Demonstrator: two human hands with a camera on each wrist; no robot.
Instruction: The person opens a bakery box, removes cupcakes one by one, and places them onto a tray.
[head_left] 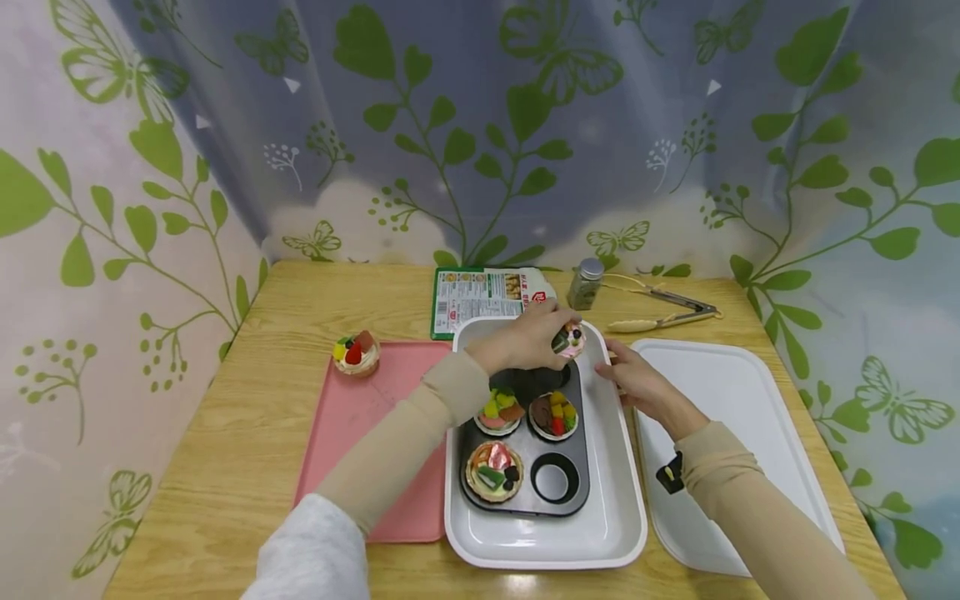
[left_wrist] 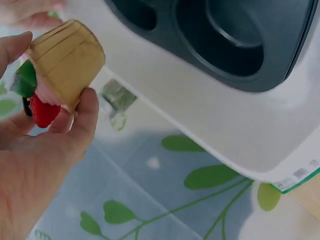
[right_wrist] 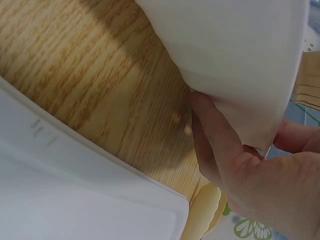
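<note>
My left hand [head_left: 528, 337] grips a fruit tart [head_left: 573, 342] by its tan cup, above the back right of a muffin tin [head_left: 531, 502]. The left wrist view shows this tart [left_wrist: 70, 60] tipped sideways, its strawberry and green fruit piece facing the palm. Three more tarts, among them a kiwi and strawberry one [head_left: 493, 472], sit in cups of the tin. That tin lies inside a deep white tub [head_left: 618, 500]. With thumb and fingers, my right hand [head_left: 645, 383] pinches the tub's right rim near its back corner. The left hand partly covers the tin's back cups.
A pink tray [head_left: 360, 425] lies left of the tub, with another fruit tart [head_left: 356, 353] at its back left corner. To the right is a white tray [head_left: 720, 392]. Behind stand a printed packet [head_left: 476, 292], a small jar [head_left: 586, 283] and tongs [head_left: 675, 312].
</note>
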